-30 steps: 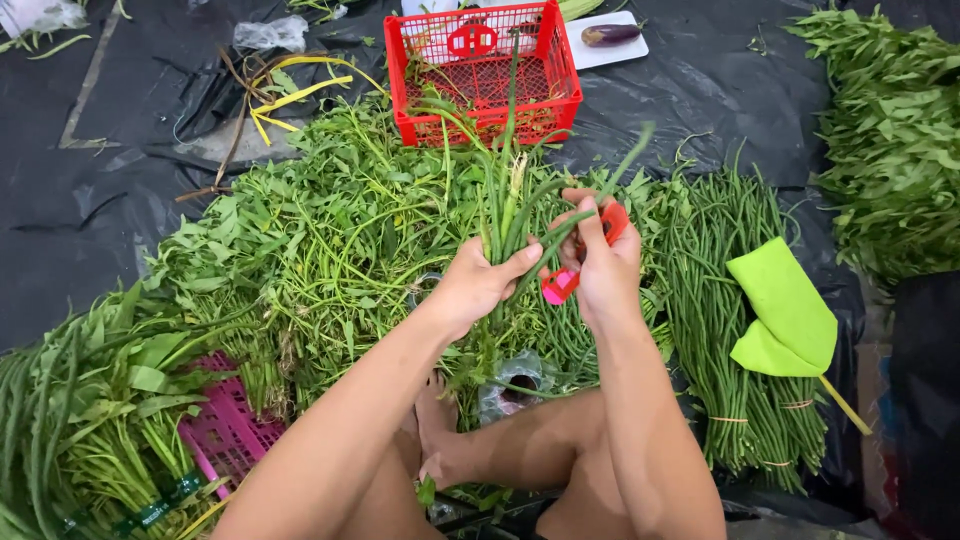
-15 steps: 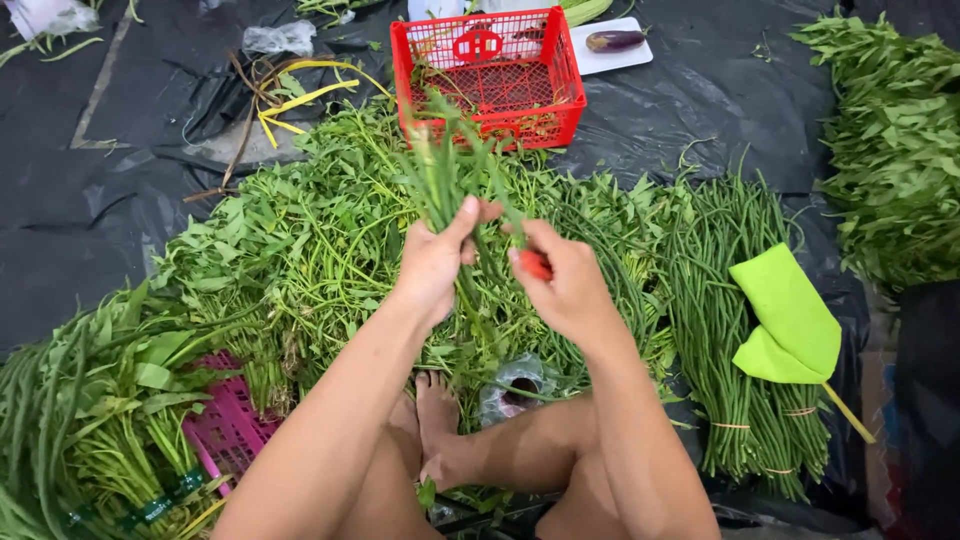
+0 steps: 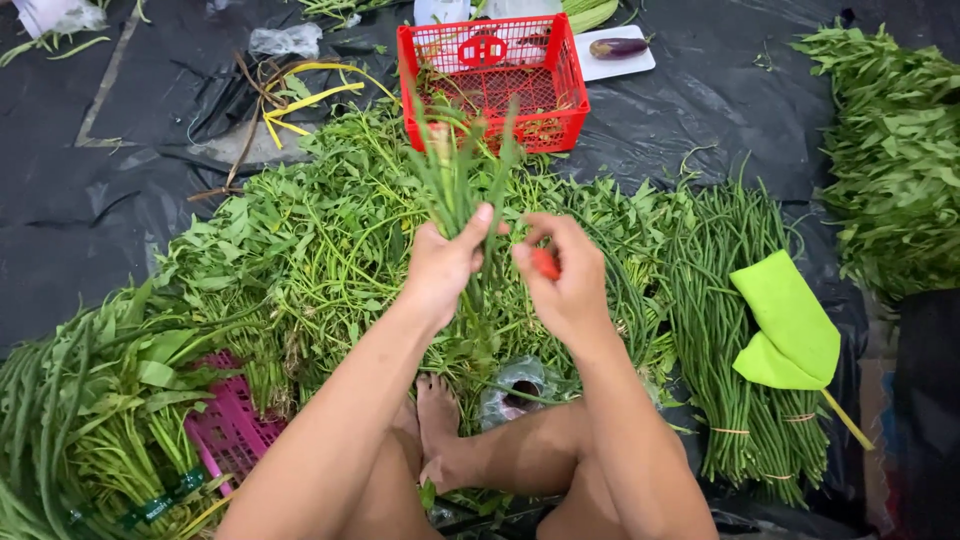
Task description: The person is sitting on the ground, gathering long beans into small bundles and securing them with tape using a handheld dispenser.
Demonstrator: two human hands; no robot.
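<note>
Green stems are what I'm working with: a small bunch of leafy stalks (image 3: 455, 180) stands nearly upright in my left hand (image 3: 445, 268), its long axis running up and away from me toward the red plastic crate (image 3: 490, 85). The left fingers (image 3: 478, 222) are wrapped closed around the lower part of the bunch, thumb pressed across the front, so the tops fan out above the fist while the cut ends drop out of sight behind it, into the greens below.

My right hand (image 3: 568, 285) sits just beside the left, at the same height and almost touching it. Its fingers are curled mostly closed around a small red object (image 3: 545, 263); I cannot tell what that is, since only a rounded red end shows between thumb and forefinger. From the right fingers the bunch lies directly to the left, and the red piece points toward the stems just under the left thumb. The left hand is the nearer one, being already on the bunch.

Around my hands, loose leafy greens (image 3: 300, 250) are heaped on black plastic sheeting (image 3: 90, 230) on the floor. Tied bundles of long beans (image 3: 720, 330) lie to the right with a folded green cloth (image 3: 790, 325) on them, and a pink basket (image 3: 225, 430) shows at lower left.
</note>
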